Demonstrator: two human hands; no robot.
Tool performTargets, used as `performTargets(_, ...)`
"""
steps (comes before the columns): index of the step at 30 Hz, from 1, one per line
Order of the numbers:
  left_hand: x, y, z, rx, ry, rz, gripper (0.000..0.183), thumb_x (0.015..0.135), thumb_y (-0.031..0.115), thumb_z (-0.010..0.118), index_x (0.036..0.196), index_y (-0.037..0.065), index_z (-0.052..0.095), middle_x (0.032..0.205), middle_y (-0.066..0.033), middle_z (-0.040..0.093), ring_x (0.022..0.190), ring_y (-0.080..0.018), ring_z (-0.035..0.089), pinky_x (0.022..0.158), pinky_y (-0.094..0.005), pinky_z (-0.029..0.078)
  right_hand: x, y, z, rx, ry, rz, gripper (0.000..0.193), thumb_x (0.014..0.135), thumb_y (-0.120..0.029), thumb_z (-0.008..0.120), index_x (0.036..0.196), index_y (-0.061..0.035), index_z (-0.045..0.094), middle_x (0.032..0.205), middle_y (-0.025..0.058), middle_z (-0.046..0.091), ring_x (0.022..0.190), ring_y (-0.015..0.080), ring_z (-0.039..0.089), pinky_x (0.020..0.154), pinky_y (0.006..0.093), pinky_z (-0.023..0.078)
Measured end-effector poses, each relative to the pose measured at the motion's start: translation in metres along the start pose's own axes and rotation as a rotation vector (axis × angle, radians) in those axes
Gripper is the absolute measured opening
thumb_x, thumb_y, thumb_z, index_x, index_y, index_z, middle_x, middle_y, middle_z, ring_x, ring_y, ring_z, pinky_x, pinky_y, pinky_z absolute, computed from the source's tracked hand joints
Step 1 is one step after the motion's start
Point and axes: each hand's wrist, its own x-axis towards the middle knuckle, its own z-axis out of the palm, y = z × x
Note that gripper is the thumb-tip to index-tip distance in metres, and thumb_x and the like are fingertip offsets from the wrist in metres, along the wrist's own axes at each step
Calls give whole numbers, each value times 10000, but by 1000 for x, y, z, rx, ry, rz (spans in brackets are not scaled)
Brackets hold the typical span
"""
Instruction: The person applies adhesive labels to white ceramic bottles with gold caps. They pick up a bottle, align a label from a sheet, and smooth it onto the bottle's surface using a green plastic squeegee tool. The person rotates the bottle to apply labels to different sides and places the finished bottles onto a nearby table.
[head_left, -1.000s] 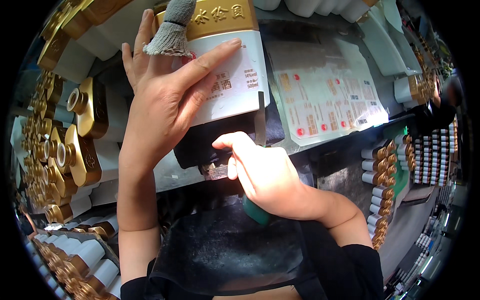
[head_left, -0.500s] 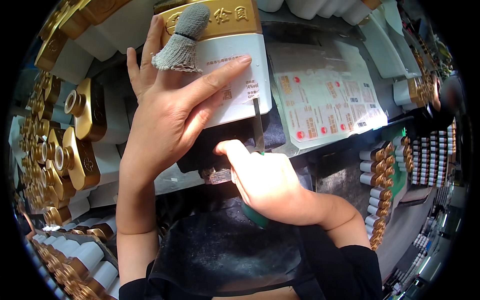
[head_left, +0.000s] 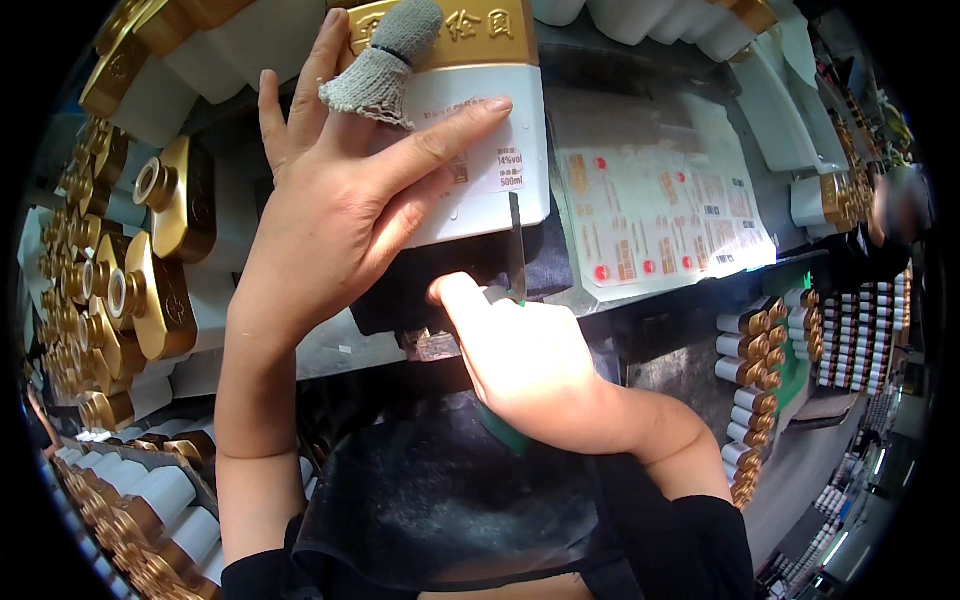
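My left hand [head_left: 350, 205] lies spread across a white bottle [head_left: 528, 150] with a gold embossed shoulder. One finger wears a grey knitted finger cover [head_left: 405, 45], banded in black. The index fingertip presses beside a printed clear label [head_left: 508, 168] on the bottle's flat face. In my right hand [head_left: 540, 365] is a thin-bladed knife [head_left: 516, 245], its green handle end showing below the fist. The blade points away from me, its tip by the bottle's lower edge, just under the print. A dark cloth [head_left: 547, 268] lies beneath the bottle.
A sheet of printed labels with red dots [head_left: 660, 200] lies right of the bottle. Gold-topped white bottles [head_left: 160, 300] crowd the left side. More stand in rows at right [head_left: 750, 375], near another person [head_left: 870, 245]. A bench edge [head_left: 340, 370] runs before my apron.
The bottle and my left hand have shifted slightly up and right. The knife tip has drawn off the label's lower corner, and the print there now shows whole.
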Motion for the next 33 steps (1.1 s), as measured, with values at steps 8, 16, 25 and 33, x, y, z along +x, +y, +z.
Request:
performTargets(8, -2, 0, 1, 29, 11, 18, 470, 935, 118, 529, 1317, 379, 614, 1575, -97, 325, 1507, -312, 114, 1185, -539, -66, 4, -1, -5, -38, -37, -23, 342, 794, 17, 603, 1131, 3, 546, 702, 88, 581, 546, 186, 598, 516, 292, 487)
performTargets(16, -4, 1, 0, 28, 0, 4, 462, 941, 125, 537, 1316, 385, 612, 1574, -97, 327, 1509, -309, 108, 1188, -532, -76, -1, 5, 10, -64, 70, -106, 583, 701, -95, 658, 1240, 101, 554, 636, 35, 478, 511, 136, 506, 478, 272, 434)
performTargets(25, -7, -2, 2, 44, -14, -2, 426, 963, 177, 507, 1319, 387, 609, 1578, -109, 315, 1508, -303, 121, 1190, -534, -69, 2, 2, -1, 48, -54, 19, 288, 843, -3, 597, 1127, -13, 546, 640, 96, 583, 532, 199, 616, 504, 307, 487)
performTargets(33, -6, 0, -2, 53, -27, -20, 430, 959, 179, 509, 1321, 389, 606, 1586, -99, 301, 1510, -296, 113, 1193, -517, -79, -3, 1, 2, -119, -15, -63, 500, 722, -94, 617, 1202, 40, 581, 663, 24, 472, 556, 135, 494, 536, 265, 413)
